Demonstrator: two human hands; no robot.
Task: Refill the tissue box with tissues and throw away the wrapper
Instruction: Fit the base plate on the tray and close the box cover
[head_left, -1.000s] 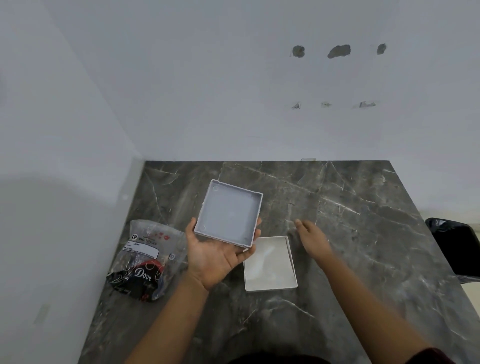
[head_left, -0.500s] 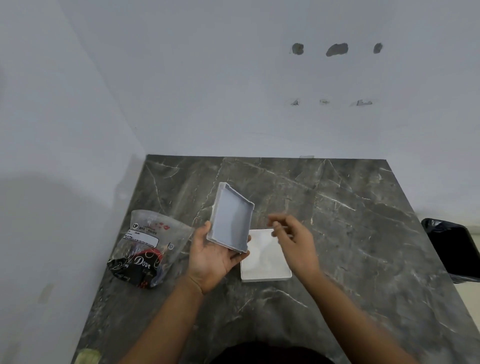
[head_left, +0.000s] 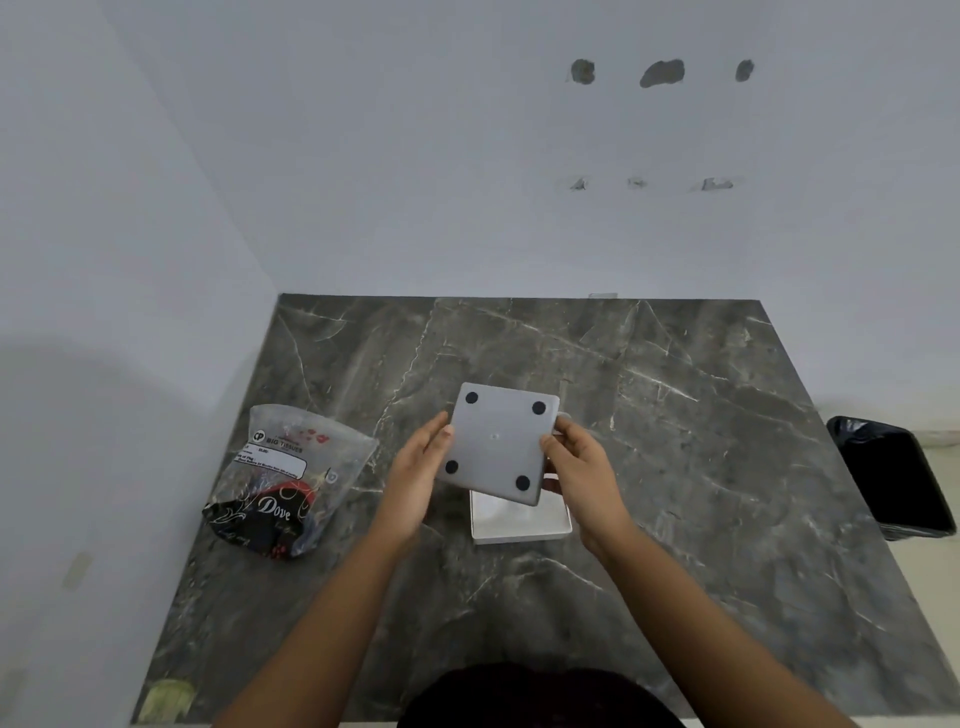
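Observation:
I hold a grey square tissue box base (head_left: 498, 444) above the table, its underside with black round feet turned up toward me. My left hand (head_left: 418, 478) grips its left edge and my right hand (head_left: 579, 470) grips its right edge. Directly under it on the table lies the white box part (head_left: 519, 525), mostly hidden by the grey piece. The plastic tissue wrapper (head_left: 288, 480), clear with a black and red print, lies to the left on the table.
The dark marble table (head_left: 675, 467) stands in a corner with white walls behind and to the left. A black-lined bin (head_left: 893, 475) stands on the floor past the table's right edge. A yellowish object (head_left: 166, 699) sits at the front left corner.
The grey piece was lying hollow side up in my left hand; it has been flipped so its footed underside faces up. My right hand came off the table and took hold of its right edge.

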